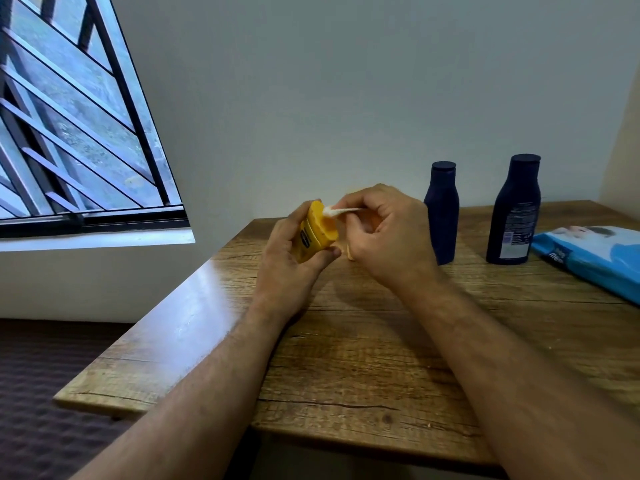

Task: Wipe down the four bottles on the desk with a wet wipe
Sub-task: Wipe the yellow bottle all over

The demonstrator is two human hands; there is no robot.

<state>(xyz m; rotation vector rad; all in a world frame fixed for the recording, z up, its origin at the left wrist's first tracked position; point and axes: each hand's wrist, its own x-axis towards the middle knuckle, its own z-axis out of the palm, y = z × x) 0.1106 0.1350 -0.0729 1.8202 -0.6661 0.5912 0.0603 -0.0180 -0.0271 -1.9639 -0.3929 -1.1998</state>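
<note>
Two dark blue bottles stand upright on the wooden desk point(346, 358) in the head view, and I take the nearer one point(512, 213) as the landmark. The other dark bottle point(442, 216) stands just to its left, apart from it. A blue pack of wipes point(595, 258) lies flat to its right, near the desk edge.

Well to the left of the landmark bottle, the left hand point(291, 258) is closed around a small yellow bottle point(313, 232) and holds it tilted above the desk. The right hand point(384, 233) is between this yellow bottle and the dark bottles. Its fingers are curled, and the thumb and first fingers pinch a small white piece, which I believe is the wet wipe point(337, 211), rolled thin. The tip of the wipe touches the top end of the yellow bottle. A pale object point(350, 252) shows just under the right hand; I cannot tell what it is, and a fourth bottle is not clearly visible.

I judge that this bottle is being cleaned now and the dark ones wait. The risk is that the yellow bottle slips, because a wet surface is smooth and the grip covers only its lower part. Also the right elbow or wrist may knock the left dark bottle, which stands close behind the hand.
</note>
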